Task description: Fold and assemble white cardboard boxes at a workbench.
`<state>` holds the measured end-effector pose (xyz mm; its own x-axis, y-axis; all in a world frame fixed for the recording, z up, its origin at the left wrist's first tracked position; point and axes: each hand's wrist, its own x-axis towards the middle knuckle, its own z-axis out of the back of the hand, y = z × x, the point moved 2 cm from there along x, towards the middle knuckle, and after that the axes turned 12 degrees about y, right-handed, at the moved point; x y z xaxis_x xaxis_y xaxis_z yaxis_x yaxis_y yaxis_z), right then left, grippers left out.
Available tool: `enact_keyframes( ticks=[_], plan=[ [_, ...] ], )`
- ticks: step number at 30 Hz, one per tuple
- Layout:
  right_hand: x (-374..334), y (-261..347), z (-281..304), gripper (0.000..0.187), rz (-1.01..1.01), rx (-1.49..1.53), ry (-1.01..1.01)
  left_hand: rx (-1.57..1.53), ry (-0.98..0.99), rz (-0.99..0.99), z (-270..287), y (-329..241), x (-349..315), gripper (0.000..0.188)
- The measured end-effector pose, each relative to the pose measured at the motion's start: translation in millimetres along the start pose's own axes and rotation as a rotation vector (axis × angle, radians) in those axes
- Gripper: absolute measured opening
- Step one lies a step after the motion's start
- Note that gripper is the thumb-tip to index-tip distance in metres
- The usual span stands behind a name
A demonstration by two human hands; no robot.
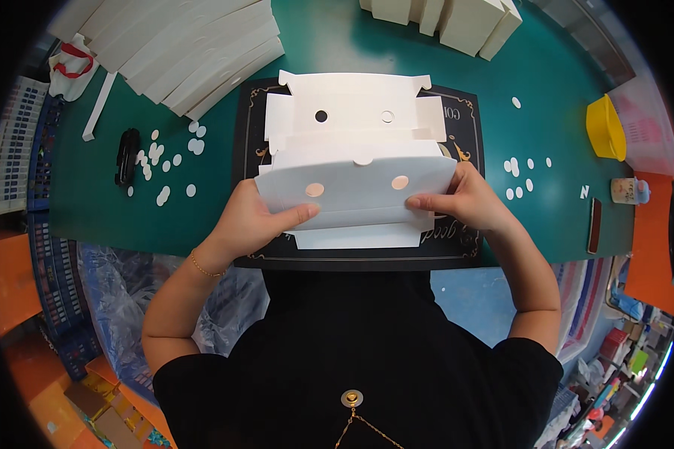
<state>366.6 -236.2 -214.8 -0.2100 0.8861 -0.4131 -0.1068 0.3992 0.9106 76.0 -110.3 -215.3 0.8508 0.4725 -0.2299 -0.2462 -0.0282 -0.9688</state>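
Observation:
A white cardboard box blank [356, 206], partly folded, is held over the black printed mat [472, 258]. My left hand [258, 218] grips its near left corner, thumb on top and the fingers hidden beneath. On the near right corner my right hand [468, 198] does the same. Two round holes pierce the raised near panel, and skin tone shows through both. In the flat far panel [356, 108], the left hole shows the black mat. The right circle is outlined, with white inside it.
Small white paper discs [157, 153] lie scattered left of the mat, and more discs [513, 166] to its right. Flat white blanks [180, 45] are stacked at far left, folded boxes [464, 22] at far right. A black stapler-like tool [127, 157] and yellow tub [605, 129] flank the work.

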Motion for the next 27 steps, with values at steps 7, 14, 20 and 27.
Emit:
enact_keyframes(
  ticks=[7,14,20,27],
  plan=[
    [6.0,-4.1,3.5,0.024,0.042,-0.119,-0.053,0.035,-0.021,0.057,5.7,1.5,2.2,0.038],
    [-17.1,2.0,-9.8,0.025,0.080,-0.172,0.004,0.065,0.034,0.104,-7.1,-7.2,-18.3,0.037],
    [-14.7,-16.7,-17.0,0.027,-0.077,-0.126,-0.002,0.327,-0.019,0.140,-11.9,20.5,-18.8,0.039],
    [-20.4,-24.7,-29.0,0.018,0.058,-0.159,-0.102,0.604,-0.074,-0.097,-18.9,19.6,-21.7,0.024]
  ],
)
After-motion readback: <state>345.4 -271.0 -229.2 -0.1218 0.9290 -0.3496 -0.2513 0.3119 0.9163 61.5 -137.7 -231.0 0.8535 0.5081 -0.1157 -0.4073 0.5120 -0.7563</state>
